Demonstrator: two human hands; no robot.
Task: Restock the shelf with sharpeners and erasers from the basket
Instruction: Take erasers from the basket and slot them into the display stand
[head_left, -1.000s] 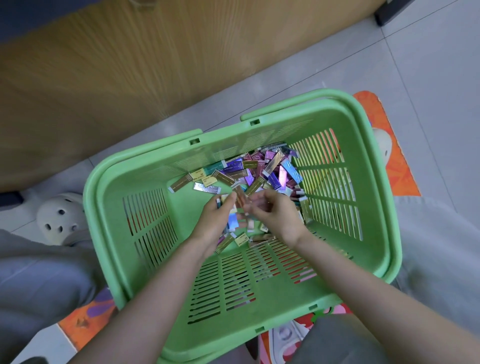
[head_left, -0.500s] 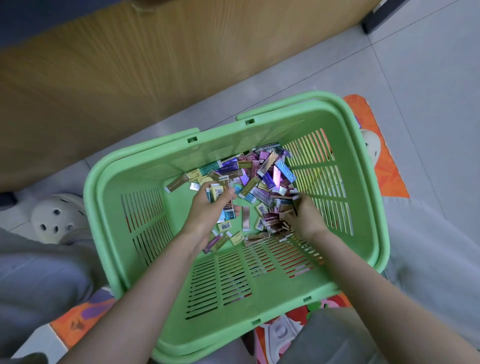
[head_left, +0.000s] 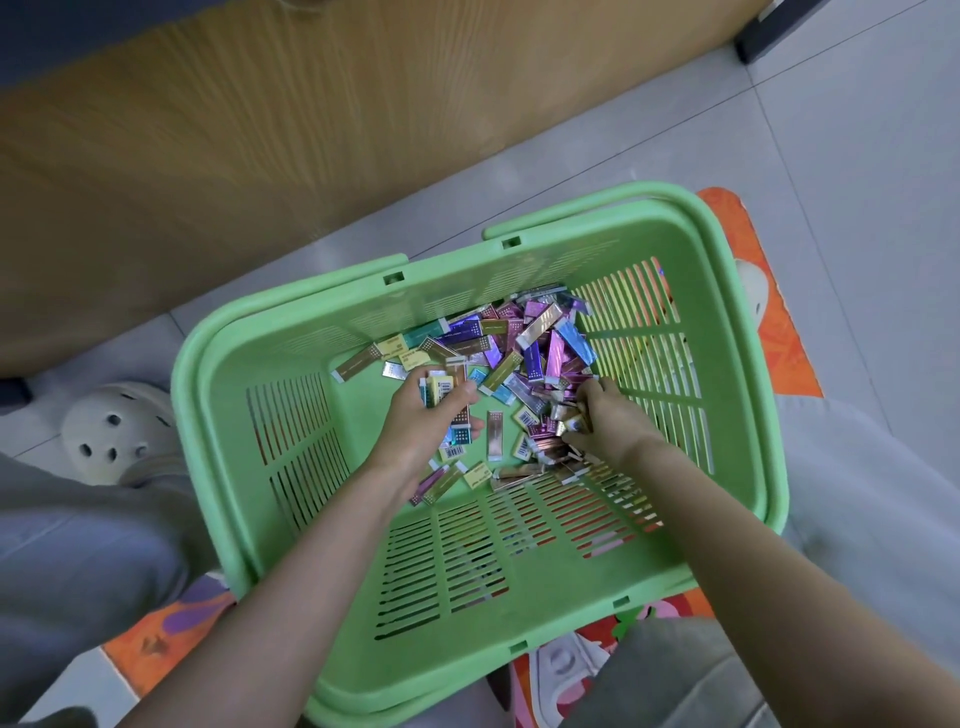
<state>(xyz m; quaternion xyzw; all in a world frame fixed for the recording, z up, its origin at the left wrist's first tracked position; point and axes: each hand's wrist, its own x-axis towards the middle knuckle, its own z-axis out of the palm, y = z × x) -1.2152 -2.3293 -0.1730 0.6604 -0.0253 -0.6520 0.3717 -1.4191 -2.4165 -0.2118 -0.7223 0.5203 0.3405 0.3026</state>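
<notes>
A green plastic basket (head_left: 270, 364) stands on the floor between my knees. A heap of small shiny wrapped erasers (head_left: 524, 343) in purple, blue, gold and yellow lies in its far right corner. My left hand (head_left: 421, 421) is inside the basket, fingers curled round a bunch of erasers (head_left: 441, 389) held upright. My right hand (head_left: 608, 421) is lower right of the heap, its fingers curled over a few erasers at the heap's near edge. No sharpener is plainly visible.
A wooden cabinet panel (head_left: 260, 130) runs across the top, just behind the basket. A white clog (head_left: 114, 431) sits on the grey tile floor at left. An orange patterned mat (head_left: 769, 312) lies under the basket. My grey trouser legs flank it.
My hands were together over the basket's middle; they have parted. The left hand now holds a bunch of erasers, and the right has gone down to the heap's near right edge.
</notes>
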